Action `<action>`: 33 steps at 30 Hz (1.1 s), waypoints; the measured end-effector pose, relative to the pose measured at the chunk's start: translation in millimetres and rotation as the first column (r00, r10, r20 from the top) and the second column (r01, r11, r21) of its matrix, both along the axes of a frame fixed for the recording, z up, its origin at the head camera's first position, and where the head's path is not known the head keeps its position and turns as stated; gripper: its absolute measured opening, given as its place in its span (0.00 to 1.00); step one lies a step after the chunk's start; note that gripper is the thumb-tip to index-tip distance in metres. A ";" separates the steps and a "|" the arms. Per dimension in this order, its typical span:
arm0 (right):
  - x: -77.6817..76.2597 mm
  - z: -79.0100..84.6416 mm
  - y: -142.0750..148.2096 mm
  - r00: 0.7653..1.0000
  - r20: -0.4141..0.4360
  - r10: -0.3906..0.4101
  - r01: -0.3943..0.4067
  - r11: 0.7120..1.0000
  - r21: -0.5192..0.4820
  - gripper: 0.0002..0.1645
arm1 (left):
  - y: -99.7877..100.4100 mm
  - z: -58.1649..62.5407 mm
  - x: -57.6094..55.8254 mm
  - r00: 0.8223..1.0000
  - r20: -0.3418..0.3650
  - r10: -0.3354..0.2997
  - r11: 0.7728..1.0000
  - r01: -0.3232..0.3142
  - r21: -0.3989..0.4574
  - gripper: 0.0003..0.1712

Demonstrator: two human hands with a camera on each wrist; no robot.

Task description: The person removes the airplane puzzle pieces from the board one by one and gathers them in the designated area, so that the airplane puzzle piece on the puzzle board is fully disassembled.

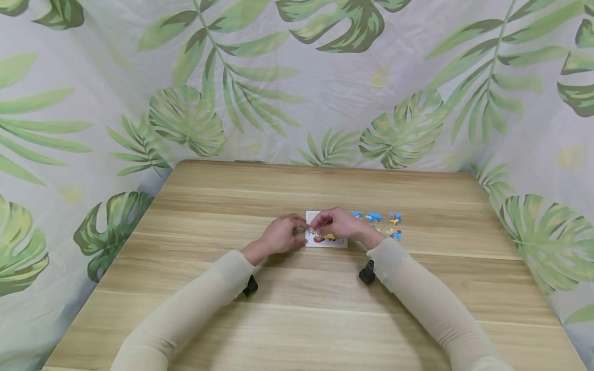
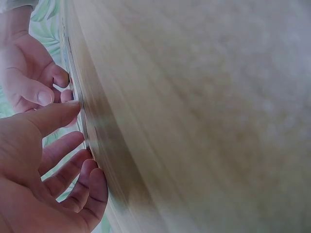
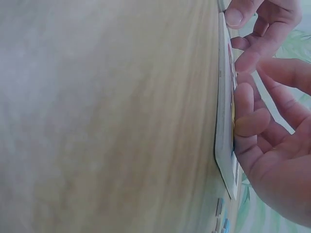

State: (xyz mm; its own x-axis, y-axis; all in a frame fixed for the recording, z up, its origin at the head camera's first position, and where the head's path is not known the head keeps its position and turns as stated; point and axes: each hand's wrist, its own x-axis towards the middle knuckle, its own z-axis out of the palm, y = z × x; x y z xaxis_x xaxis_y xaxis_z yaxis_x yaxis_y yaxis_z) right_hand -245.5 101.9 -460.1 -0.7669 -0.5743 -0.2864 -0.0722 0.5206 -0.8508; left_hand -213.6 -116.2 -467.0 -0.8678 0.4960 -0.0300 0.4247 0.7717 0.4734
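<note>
A small white-bordered jigsaw board [image 1: 327,244] lies flat on the table, with a red and yellow picture partly laid in it. My left hand [image 1: 281,233] rests at the board's left edge, its fingers loosely bent and the thumb [image 2: 63,114] near the board's rim. Over the board's upper left reaches my right hand [image 1: 341,224], thumb and index fingertips close together beside the left fingertips. Its other fingers [image 3: 245,99] lie low over the board's face. Whether a piece sits between the right fingertips, I cannot tell. The right hand covers much of the board's upper part.
Several loose blue, yellow and red jigsaw pieces [image 1: 374,217] lie to the right of the board, partly behind the right wrist. The wooden table [image 1: 301,319] extends around them on all sides. Behind it hangs a leaf-patterned cloth [image 1: 334,103].
</note>
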 end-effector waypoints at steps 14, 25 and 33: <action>-1.0 1.8 -1.9 1.000 0.014 0.004 -0.004 1.000 -0.015 0.13 | -0.2 1.5 -0.7 1.000 0.016 0.006 1.000 -0.006 -0.005 0.20; -0.3 4.1 -3.2 1.000 0.010 -0.009 0.010 0.999 -0.036 0.12 | -1.2 1.3 1.2 1.000 0.004 0.000 1.000 0.000 0.008 0.20; -0.5 2.0 -4.0 1.000 0.010 -0.024 0.025 0.998 -0.058 0.13 | -1.8 -1.1 0.6 1.000 -0.009 -0.009 1.000 0.009 0.007 0.20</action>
